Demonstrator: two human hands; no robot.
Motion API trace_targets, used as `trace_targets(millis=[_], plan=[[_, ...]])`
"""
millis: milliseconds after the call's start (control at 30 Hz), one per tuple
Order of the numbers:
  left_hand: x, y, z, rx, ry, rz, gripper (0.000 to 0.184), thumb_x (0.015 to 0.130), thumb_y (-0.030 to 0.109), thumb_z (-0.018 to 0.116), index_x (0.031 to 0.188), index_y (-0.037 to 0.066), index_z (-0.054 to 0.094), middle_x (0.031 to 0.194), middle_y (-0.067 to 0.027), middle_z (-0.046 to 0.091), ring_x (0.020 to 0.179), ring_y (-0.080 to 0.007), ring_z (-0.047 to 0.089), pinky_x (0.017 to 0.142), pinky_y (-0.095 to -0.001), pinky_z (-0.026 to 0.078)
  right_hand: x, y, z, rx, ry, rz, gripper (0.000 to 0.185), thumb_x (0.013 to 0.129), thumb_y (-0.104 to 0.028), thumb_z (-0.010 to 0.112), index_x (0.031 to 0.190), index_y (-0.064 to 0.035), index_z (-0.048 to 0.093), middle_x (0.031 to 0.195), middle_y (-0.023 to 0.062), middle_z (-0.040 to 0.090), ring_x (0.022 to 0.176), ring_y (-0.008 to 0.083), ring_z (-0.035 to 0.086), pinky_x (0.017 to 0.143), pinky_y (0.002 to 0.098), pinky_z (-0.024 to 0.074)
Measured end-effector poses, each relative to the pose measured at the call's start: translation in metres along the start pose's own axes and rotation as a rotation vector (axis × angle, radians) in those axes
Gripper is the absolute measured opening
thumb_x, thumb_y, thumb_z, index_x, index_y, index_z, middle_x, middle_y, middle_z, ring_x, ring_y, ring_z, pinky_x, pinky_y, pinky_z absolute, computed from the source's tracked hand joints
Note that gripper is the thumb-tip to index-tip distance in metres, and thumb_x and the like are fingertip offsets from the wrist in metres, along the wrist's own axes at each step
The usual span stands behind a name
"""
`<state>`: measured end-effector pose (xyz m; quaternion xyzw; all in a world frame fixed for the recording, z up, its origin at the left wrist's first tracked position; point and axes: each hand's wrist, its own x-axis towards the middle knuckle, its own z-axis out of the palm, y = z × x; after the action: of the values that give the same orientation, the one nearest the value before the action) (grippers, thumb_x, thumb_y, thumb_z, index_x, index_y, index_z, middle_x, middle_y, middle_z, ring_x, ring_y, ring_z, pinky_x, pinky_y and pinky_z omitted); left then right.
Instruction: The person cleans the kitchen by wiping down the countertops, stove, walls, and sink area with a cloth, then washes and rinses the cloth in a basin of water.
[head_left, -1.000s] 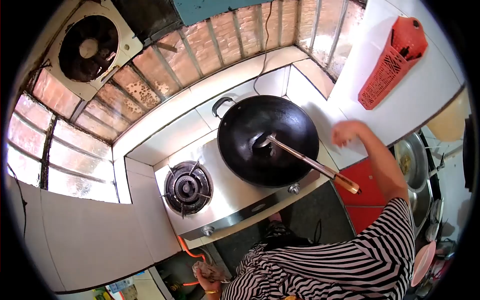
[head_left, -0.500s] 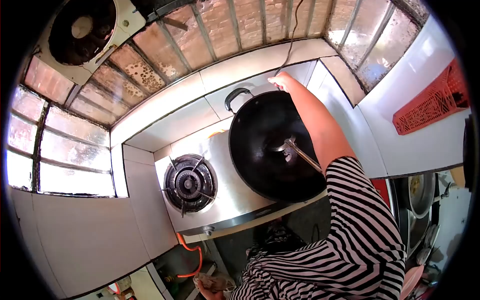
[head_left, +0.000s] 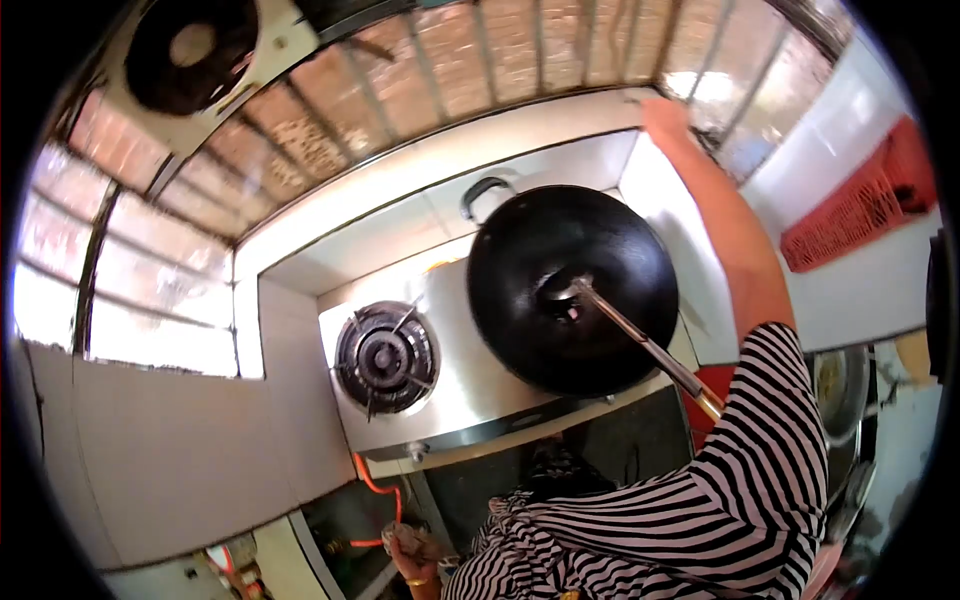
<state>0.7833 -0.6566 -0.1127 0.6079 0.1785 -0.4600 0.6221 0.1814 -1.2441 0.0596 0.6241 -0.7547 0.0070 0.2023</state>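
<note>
My right hand reaches up to the tiled ledge under the barred window, near its right corner. Motion blurs its fingers, so I cannot make out whether it holds anything. Low in the view, my left hand is closed round a crumpled greyish-beige cloth. Between the hands, a black wok sits on the right side of a steel gas stove. A long-handled metal ladle rests in the wok, its bowl at the bottom and its handle over the rim.
A bare burner is on the stove's left side. An orange gas hose hangs below it. A red plastic basket is on the right wall, and an exhaust fan is at upper left. Metal pans stand at far right.
My right hand has moved right and up, from above the wok's far rim to the ledge corner. My left hand, with the cloth, is slightly higher in view. The ladle's handle now shows more fully.
</note>
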Motion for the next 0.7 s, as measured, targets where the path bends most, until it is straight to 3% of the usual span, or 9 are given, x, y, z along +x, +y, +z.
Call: trace_targets(millis=[67, 133, 200, 300, 400, 467, 567, 633, 700], plan=[[0.003, -0.002, -0.006, -0.017, -0.161, -0.055, 0.032, 0.084, 0.031, 0.044, 0.104, 0.008, 0.052, 0.096, -0.0052, 0.055, 0.088, -0.0213, 0.053, 0.075, -0.0365, 0.044, -0.003, 0.039, 0.025, -0.070, -0.034, 0.004, 0.024, 0.079, -0.016, 0.041, 0.078, -0.0055, 0.062, 0.075, 0.0145, 0.060, 0.073, 0.0280, 0.060, 0.061, 0.0402, 0.0475], [-0.023, -0.001, 0.019, -0.074, -0.166, -0.016, 0.030, 0.084, 0.031, 0.044, 0.102, 0.008, 0.052, 0.095, -0.0049, 0.056, 0.086, -0.0209, 0.053, 0.074, -0.0361, 0.045, -0.013, 0.080, 0.066, -0.073, -0.038, 0.067, 0.022, 0.079, -0.019, 0.042, 0.082, -0.0075, 0.061, 0.080, 0.0115, 0.061, 0.077, 0.0260, 0.060, 0.065, 0.0390, 0.0478], [-0.037, 0.001, 0.040, -0.110, -0.189, 0.013, 0.028, 0.084, 0.030, 0.044, 0.100, 0.008, 0.052, 0.094, -0.0046, 0.056, 0.085, -0.0205, 0.053, 0.073, -0.0356, 0.045, -0.020, 0.114, 0.113, -0.139, -0.318, 0.071, 0.024, 0.082, -0.016, 0.038, 0.089, -0.0072, 0.060, 0.096, 0.0138, 0.058, 0.089, 0.0281, 0.057, 0.074, 0.0392, 0.0465], [-0.046, 0.000, 0.048, -0.087, -0.165, 0.019, 0.027, 0.084, 0.029, 0.044, 0.099, 0.009, 0.053, 0.092, -0.0041, 0.056, 0.083, -0.0202, 0.054, 0.073, -0.0360, 0.045, -0.043, 0.110, 0.104, -0.097, -0.367, 0.293, 0.024, 0.080, -0.013, 0.040, 0.091, -0.0051, 0.059, 0.098, 0.0150, 0.057, 0.091, 0.0314, 0.056, 0.074, 0.0429, 0.0460], [-0.043, -0.001, 0.049, -0.033, -0.222, 0.068, 0.028, 0.084, 0.030, 0.044, 0.101, 0.009, 0.053, 0.090, -0.0049, 0.056, 0.081, -0.0199, 0.054, 0.072, -0.0349, 0.045, -0.035, 0.116, 0.100, -0.033, -0.306, 0.269, 0.023, 0.080, -0.012, 0.040, 0.091, -0.0047, 0.059, 0.097, 0.0153, 0.057, 0.091, 0.0326, 0.056, 0.073, 0.0436, 0.0464], [-0.036, -0.003, 0.052, -0.073, -0.150, 0.076, 0.031, 0.083, 0.031, 0.044, 0.107, 0.012, 0.049, 0.099, -0.0040, 0.055, 0.086, -0.0199, 0.053, 0.072, -0.0357, 0.046, -0.026, 0.110, 0.078, -0.104, -0.219, 0.118, 0.022, 0.079, -0.013, 0.040, 0.085, -0.0030, 0.058, 0.093, 0.0159, 0.058, 0.088, 0.0332, 0.056, 0.071, 0.0439, 0.0465], [-0.035, 0.009, 0.079, 0.049, -0.392, 0.203, 0.039, 0.085, 0.036, 0.039, 0.115, 0.011, 0.043, 0.106, -0.0037, 0.052, 0.093, -0.0179, 0.051, 0.077, -0.0330, 0.044, -0.021, 0.059, 0.004, 0.053, -0.097, 0.062, 0.021, 0.078, -0.016, 0.041, 0.077, -0.0008, 0.057, 0.090, 0.0181, 0.057, 0.084, 0.0345, 0.055, 0.071, 0.0417, 0.0446], [-0.055, 0.022, 0.131, 0.039, -0.359, 0.284, 0.043, 0.086, 0.037, 0.036, 0.119, 0.010, 0.039, 0.112, -0.0049, 0.048, 0.095, -0.0172, 0.050, 0.077, -0.0319, 0.043, -0.016, 0.025, -0.028, 0.168, -0.124, -0.363, 0.023, 0.077, -0.020, 0.044, 0.078, -0.0006, 0.056, 0.089, 0.0183, 0.057, 0.084, 0.0347, 0.054, 0.072, 0.0404, 0.0429], [-0.070, 0.041, 0.166, 0.161, -0.688, 0.335, 0.046, 0.087, 0.038, 0.034, 0.122, 0.009, 0.036, 0.117, -0.0058, 0.044, 0.096, -0.0159, 0.049, 0.077, -0.0301, 0.042, -0.046, -0.043, -0.085, 0.646, -0.146, -0.664, 0.026, 0.073, -0.020, 0.051, 0.092, -0.0038, 0.058, 0.083, 0.0163, 0.059, 0.077, 0.0303, 0.056, 0.070, 0.0362, 0.0436]])
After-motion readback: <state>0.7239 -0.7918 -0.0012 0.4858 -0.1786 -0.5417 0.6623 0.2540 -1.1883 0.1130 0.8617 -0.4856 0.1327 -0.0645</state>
